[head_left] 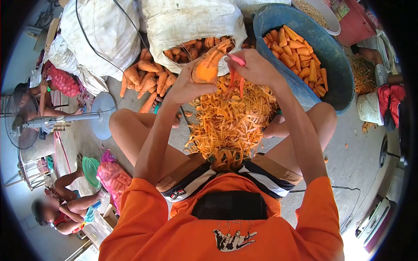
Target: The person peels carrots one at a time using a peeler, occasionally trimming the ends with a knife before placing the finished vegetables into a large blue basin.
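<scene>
My left hand [188,87] is wrapped around a large carrot [206,73], held tilted with its cut, bright orange end towards me. My right hand [257,67] grips a pink-handled peeler [236,60] close beside the carrot; its blade is hard to make out. Below both hands, a big heap of carrot peelings [230,117] lies on the floor between my legs. Unpeeled carrots [148,78] spill out to the left of the heap. Behind my hands, an open white sack [191,26] shows more carrots in its mouth.
At the right stands a blue tub [335,65] with peeled carrots [296,54]. Full white sacks [100,35] line the back. A standing fan [26,119] is at the left, near a seated person [69,204] and a green basket [90,172]. A white bucket [369,108] stands far right.
</scene>
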A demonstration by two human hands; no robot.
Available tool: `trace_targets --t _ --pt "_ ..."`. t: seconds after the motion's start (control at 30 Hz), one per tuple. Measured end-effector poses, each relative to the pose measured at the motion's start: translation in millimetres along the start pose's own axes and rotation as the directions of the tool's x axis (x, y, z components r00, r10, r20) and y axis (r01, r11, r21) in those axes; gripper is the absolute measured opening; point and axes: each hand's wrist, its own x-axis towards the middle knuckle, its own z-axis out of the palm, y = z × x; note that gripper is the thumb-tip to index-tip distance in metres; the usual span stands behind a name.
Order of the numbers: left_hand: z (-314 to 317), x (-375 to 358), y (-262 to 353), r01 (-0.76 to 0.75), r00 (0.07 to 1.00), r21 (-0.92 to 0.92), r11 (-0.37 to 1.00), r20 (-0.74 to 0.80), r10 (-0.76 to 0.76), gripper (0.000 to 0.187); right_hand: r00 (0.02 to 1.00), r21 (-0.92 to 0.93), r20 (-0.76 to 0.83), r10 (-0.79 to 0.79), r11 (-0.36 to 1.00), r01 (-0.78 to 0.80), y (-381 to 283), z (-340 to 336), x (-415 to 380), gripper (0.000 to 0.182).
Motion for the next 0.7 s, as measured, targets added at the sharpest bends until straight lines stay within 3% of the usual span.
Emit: trace_targets --t 0.07,0.2,0.3,0.37,0.43,0.47,0.5,0.53,0.57,0.63,0.67,0.7 --pt "-5.7 5.8 -15.5 0.046 0.998 -0.056 0.997 -0.029 -0.048 0.060 0.982 -0.157 0.082 0.170 0.975 -0.156 19.6 0.7 11.7 0.038" --pt "-1.3 6.3 -22.2 0.067 0.997 -0.092 0.993 -0.043 -0.071 0.060 0.992 -0.141 0.008 0.128 0.982 -0.126 40.2 10.4 14.4 0.033" --pt "8.3 -0.1 -19.6 0.116 0.990 -0.066 0.991 -0.077 -0.121 0.062 0.998 -0.226 -0.059 0.023 0.973 -0.035 75.4 13.8 8.8 0.038" --pt "13.9 -11.8 7.4 -0.082 0.992 -0.171 0.982 0.084 0.098 0.062 0.910 -0.420 0.000 0.414 0.826 -0.376 120.8 7.1 -1.0 0.041" --pt "9.7 -14.3 14.7 -0.067 0.997 -0.140 0.988 0.031 0.072 0.062 0.897 -0.441 -0.012 0.442 0.803 -0.401 163.6 -3.3 0.4 0.041" --pt "5.7 -15.8 15.2 -0.078 0.997 -0.133 0.988 -0.040 0.073 0.063 0.904 -0.445 -0.001 0.428 0.809 -0.383 150.5 -5.4 7.9 0.041" --pt "-3.5 -14.2 7.0 -0.041 0.991 0.039 0.998 -0.129 0.046 0.066 0.909 -0.450 -0.139 0.392 0.793 -0.411 127.3 -16.4 4.9 0.038" --pt "-5.8 -13.7 5.8 -0.040 0.988 0.023 0.999 -0.149 0.043 0.066 0.895 -0.451 -0.270 0.355 0.775 -0.443 104.4 -25.0 -2.2 0.035" --pt "-5.9 -10.1 8.2 -0.001 0.967 0.249 0.968 -0.246 0.065 0.069 0.898 -0.463 -0.258 0.358 0.770 -0.440 82.8 -29.1 -5.7 0.035" --pt "-7.7 2.0 -0.1 0.102 0.915 0.588 0.802 -0.372 0.157 0.075 0.927 -0.448 -0.330 0.180 0.834 -0.322 42.4 -28.6 -8.8 0.025" --pt "-2.3 4.3 1.7 0.093 0.919 0.579 0.810 -0.363 0.154 0.075 0.923 -0.454 -0.333 0.191 0.825 -0.335 32.6 -21.7 -12.2 0.025" --pt "4.1 5.1 9.0 0.184 0.901 0.638 0.748 -0.413 0.131 0.073 0.940 -0.500 -0.326 0.101 0.825 -0.262 23.5 -15.0 -13.8 0.021"
